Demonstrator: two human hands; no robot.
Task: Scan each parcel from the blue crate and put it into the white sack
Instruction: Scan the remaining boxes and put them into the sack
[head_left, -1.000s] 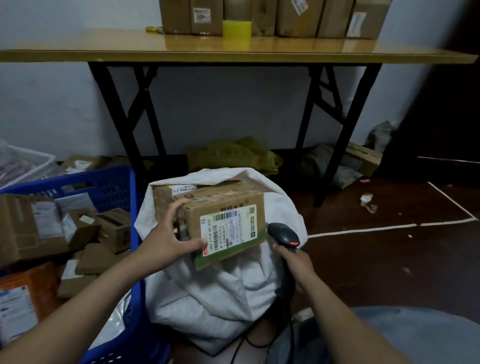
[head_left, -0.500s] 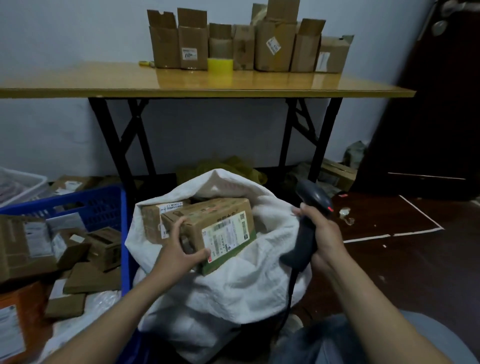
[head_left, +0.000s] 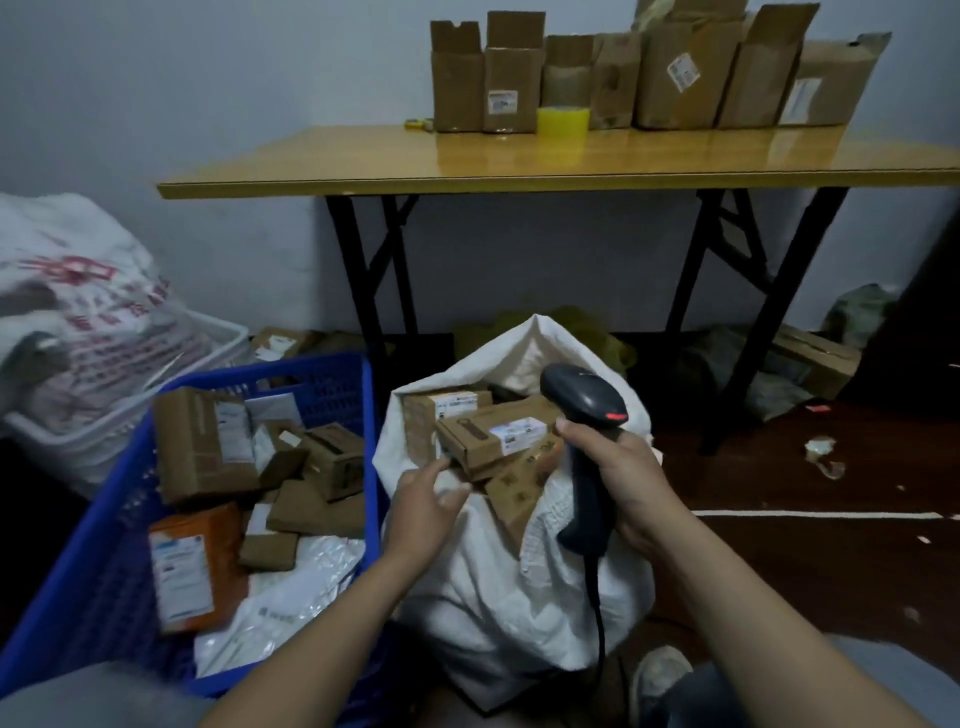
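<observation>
Holds nothing in the left hand (head_left: 423, 501), fingers loose at the mouth of the white sack (head_left: 519, 597), centre frame. Grips the scanner (head_left: 582, 400) in the right hand (head_left: 623, 483), right of centre. With bagged parcels (head_left: 493, 436) lying in the sack's mouth, reach lower left into the blue crate (head_left: 270, 371), lift the orange parcel (head_left: 192, 566) label-up, and aim the scanner squarely at its barcode.

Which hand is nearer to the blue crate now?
Left. The left hand is at the mouth of the white sack, just right of the blue crate; the right hand grips the scanner farther right.
</observation>
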